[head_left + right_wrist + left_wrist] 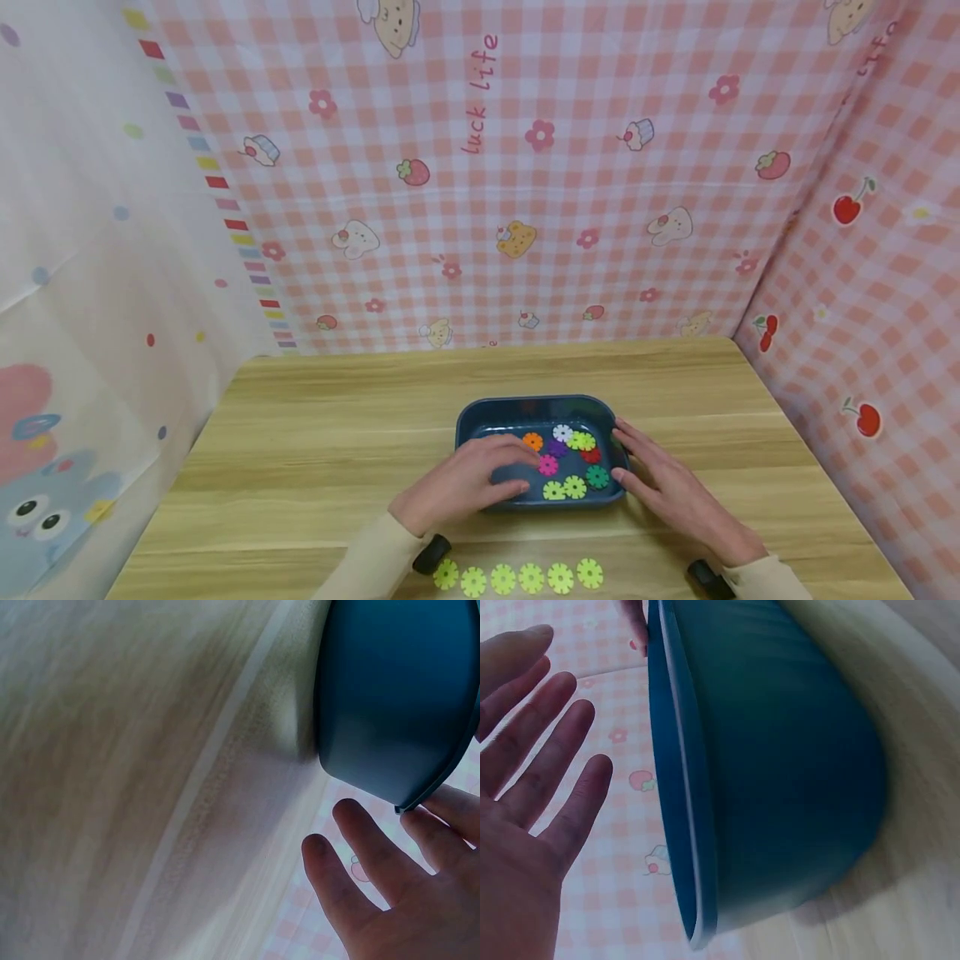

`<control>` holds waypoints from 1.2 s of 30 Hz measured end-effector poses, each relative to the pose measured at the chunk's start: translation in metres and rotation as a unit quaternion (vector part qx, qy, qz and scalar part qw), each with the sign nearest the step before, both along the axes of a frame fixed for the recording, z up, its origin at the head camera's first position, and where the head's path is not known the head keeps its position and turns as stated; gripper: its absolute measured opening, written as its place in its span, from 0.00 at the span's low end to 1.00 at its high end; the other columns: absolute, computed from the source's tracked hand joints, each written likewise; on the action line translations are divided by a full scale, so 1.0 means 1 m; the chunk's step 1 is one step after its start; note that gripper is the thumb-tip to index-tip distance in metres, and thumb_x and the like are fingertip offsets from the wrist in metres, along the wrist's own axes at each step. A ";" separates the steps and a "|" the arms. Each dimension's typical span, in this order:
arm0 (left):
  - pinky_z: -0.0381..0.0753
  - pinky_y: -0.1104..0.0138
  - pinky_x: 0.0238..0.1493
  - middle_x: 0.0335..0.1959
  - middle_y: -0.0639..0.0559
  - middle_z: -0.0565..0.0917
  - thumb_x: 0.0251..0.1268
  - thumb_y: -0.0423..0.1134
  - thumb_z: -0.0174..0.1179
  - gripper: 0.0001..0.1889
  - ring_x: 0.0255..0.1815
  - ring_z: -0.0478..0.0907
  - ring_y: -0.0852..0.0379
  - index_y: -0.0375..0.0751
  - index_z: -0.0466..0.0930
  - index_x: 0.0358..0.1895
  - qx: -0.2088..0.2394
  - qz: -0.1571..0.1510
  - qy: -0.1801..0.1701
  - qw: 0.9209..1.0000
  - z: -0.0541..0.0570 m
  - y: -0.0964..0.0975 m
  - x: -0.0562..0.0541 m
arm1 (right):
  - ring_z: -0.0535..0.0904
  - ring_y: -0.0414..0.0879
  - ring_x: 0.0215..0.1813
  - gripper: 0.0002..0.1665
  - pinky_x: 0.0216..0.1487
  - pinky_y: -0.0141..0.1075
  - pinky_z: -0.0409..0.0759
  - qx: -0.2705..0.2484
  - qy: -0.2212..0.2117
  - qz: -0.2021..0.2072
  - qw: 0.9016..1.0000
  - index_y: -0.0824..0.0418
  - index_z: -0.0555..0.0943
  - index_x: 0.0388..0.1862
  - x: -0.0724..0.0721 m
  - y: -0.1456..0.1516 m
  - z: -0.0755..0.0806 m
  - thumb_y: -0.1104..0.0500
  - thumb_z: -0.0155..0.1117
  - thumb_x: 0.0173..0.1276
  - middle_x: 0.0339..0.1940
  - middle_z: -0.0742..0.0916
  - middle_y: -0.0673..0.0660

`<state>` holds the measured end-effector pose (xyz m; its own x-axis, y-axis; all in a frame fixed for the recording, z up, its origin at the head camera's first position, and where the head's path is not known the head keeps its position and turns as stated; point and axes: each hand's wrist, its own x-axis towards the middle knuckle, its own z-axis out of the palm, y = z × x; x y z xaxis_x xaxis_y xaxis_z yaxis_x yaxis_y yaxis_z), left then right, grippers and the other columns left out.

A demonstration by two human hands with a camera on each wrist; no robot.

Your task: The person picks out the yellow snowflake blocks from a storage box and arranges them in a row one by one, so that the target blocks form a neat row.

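Note:
A dark blue tray (480,410) with raised sides holds several small notched plastic discs, among them a pink disc (548,465), an orange disc (532,442) and a green disc (597,477). My left hand (480,475) hovers over the tray's left part, its fingertips close to the pink disc. The left wrist view shows that hand's fingers (574,795) spread apart and holding nothing, beside the tray's wall (780,750). At the tray's right end, my right hand (667,483) touches the rim with fairly straight fingers.
A row of several yellow-green discs (531,577) lies on the wooden table (315,442) in front of the tray, near the left wrist. Pink checked cloth (570,200) hangs behind the table, and more cloth hangs at both sides.

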<state>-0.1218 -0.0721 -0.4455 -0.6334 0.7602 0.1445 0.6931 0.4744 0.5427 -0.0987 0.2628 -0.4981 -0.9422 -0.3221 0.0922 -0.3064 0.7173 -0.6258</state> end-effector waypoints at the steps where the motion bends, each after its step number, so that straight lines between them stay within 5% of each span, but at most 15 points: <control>1: 0.76 0.63 0.68 0.61 0.60 0.82 0.78 0.48 0.61 0.16 0.64 0.77 0.62 0.51 0.84 0.62 -0.005 -0.002 0.000 1.000 -0.001 0.003 -0.003 | 0.65 0.66 0.78 0.38 0.71 0.68 0.66 -0.001 -0.001 0.000 1.000 0.62 0.65 0.81 0.000 0.000 0.000 0.46 0.59 0.81 0.84 0.63 0.61; 18: 0.73 0.66 0.71 0.60 0.58 0.82 0.72 0.41 0.68 0.16 0.64 0.76 0.63 0.48 0.86 0.60 -0.064 -0.034 -0.028 0.997 -0.023 0.033 -0.037 | 0.64 0.66 0.78 0.39 0.71 0.68 0.66 -0.002 -0.008 -0.003 1.000 0.60 0.64 0.81 0.000 0.000 0.001 0.45 0.60 0.80 0.84 0.63 0.61; 36: 0.72 0.72 0.67 0.55 0.60 0.83 0.67 0.37 0.72 0.16 0.59 0.76 0.67 0.48 0.88 0.57 -0.119 -0.081 -0.034 0.989 -0.038 0.053 -0.047 | 0.66 0.66 0.78 0.39 0.70 0.67 0.67 0.004 -0.002 -0.002 1.000 0.62 0.65 0.81 0.000 0.000 0.001 0.46 0.60 0.80 0.84 0.63 0.61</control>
